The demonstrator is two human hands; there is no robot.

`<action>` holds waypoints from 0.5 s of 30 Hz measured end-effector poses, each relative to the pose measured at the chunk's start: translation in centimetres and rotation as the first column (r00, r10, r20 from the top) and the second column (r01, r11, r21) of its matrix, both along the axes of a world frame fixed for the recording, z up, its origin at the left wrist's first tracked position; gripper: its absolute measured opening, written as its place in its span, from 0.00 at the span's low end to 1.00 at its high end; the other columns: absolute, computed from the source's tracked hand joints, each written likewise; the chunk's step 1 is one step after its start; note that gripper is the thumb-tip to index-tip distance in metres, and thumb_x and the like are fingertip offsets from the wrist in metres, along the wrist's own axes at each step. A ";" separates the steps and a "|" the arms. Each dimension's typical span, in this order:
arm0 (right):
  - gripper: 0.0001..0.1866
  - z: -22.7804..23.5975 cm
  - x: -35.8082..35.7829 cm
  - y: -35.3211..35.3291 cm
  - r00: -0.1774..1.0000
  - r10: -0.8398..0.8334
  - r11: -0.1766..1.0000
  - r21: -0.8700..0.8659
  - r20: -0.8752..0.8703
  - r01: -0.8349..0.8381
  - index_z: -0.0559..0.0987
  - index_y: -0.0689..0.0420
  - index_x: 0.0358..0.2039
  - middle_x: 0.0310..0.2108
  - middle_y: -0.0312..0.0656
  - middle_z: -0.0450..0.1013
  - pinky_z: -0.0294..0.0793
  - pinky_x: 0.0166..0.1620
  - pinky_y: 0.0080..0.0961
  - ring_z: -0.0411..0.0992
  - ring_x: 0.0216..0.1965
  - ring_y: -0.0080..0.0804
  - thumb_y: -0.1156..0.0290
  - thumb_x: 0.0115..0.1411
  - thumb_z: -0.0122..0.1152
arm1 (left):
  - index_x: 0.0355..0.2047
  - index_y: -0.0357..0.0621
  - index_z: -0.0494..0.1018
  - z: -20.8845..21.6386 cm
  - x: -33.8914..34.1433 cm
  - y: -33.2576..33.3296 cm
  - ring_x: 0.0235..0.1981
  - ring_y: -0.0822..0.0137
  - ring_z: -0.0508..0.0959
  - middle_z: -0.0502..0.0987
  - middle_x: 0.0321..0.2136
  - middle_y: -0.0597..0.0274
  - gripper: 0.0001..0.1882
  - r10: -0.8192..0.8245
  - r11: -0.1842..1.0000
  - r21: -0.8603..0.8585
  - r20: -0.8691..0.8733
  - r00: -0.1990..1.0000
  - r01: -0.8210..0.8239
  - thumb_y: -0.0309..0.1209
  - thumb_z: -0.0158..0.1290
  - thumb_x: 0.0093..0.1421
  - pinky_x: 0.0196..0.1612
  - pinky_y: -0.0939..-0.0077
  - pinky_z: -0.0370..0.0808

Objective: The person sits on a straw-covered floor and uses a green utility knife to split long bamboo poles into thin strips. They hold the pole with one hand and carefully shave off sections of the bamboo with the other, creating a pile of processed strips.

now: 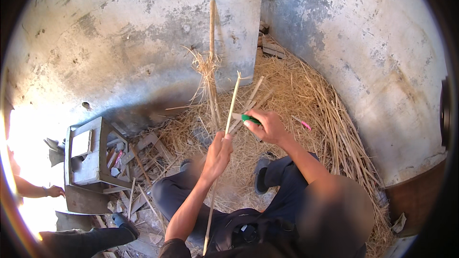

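My left hand [218, 156] is wrapped round a long, thin pale stick [233, 98], which looks like cane or bamboo. The stick slants up from my lap, and its top end is split. In my right hand [270, 129] is a green-handled knife [251, 120], its short blade against or very close to the stick just above my left hand. The blurred tip hides whether it cuts in. Behind the stick lie pale flat strips [255, 91] on the straw.
Loose straw [291, 81] covers the floor, with long stalks along the right wall. An upright pole [212, 28] with a straw bundle leans on the wall. At left are a wooden box frame [103, 155], wood scraps [143, 196], and another person's hand [55, 191] and shoe [125, 224].
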State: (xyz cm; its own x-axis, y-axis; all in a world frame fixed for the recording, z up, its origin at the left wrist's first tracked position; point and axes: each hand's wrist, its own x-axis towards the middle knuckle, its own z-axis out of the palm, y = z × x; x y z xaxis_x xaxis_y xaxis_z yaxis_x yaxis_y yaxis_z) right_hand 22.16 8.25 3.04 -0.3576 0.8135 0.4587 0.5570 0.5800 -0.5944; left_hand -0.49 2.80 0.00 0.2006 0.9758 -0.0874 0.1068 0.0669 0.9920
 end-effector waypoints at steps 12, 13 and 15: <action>0.17 -0.9 -1.0 -0.5 0.995 0.089 0.996 0.003 0.047 -0.089 0.83 0.58 0.43 0.36 0.46 0.82 0.81 0.34 0.34 0.83 0.30 0.42 0.57 0.65 0.63 | 0.41 0.37 0.63 -0.6 1.1 -0.3 0.21 0.62 0.74 0.72 0.20 0.53 0.14 0.065 0.971 0.236 -0.130 0.989 -0.033 0.37 0.43 0.78 0.27 0.59 0.70; 0.17 -1.1 -0.9 -0.3 0.994 0.083 0.996 0.038 0.072 -0.085 0.83 0.58 0.42 0.35 0.46 0.83 0.81 0.33 0.34 0.83 0.30 0.41 0.56 0.65 0.64 | 0.40 0.37 0.63 -0.3 1.1 -0.4 0.22 0.62 0.74 0.73 0.21 0.53 0.14 0.065 0.974 0.225 -0.157 0.985 -0.029 0.38 0.42 0.78 0.28 0.60 0.70; 0.17 -1.4 -0.7 0.1 0.990 0.065 0.991 0.106 0.124 -0.079 0.83 0.57 0.42 0.35 0.45 0.83 0.82 0.32 0.34 0.83 0.29 0.39 0.56 0.65 0.64 | 0.40 0.37 0.64 0.4 1.1 -0.6 0.25 0.63 0.74 0.74 0.22 0.54 0.16 0.065 0.979 0.202 -0.209 0.976 -0.022 0.39 0.41 0.78 0.32 0.60 0.72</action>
State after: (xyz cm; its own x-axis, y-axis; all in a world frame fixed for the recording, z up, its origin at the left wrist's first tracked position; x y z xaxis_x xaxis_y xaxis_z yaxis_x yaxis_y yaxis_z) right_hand 21.44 8.32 1.65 -0.4711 0.7302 0.4949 0.5746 0.6797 -0.4558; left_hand 0.63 2.16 0.39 0.1552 0.9853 0.0713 0.3190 -0.1183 0.9403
